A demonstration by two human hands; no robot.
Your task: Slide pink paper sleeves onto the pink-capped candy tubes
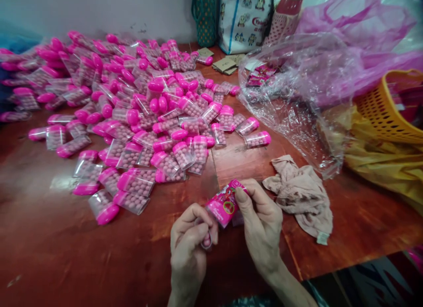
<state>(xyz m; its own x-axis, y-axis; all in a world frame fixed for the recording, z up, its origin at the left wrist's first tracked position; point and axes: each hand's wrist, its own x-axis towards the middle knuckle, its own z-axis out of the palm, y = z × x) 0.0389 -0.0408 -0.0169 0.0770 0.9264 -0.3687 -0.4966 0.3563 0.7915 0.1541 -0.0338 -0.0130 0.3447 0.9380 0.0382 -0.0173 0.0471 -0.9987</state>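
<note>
Near the front middle of the red-brown table (155,258), my left hand (191,241) is closed around a small clear container of pink balls (206,240), mostly hidden by the fingers. My right hand (261,223) pinches a bright pink printed label (225,206) between thumb and fingers. The label's lower left end meets the fingertips of my left hand. Beyond both hands lies a large heap of clear containers (132,155) filled with pink balls and fitted with pink caps.
A crumpled beige cloth (306,197) lies right of my hands. Behind it are a clear plastic bag (291,109), a yellow basket (380,115) and a pink bag (350,20). Brown cards (225,64) and a white printed bag (244,20) are at the back.
</note>
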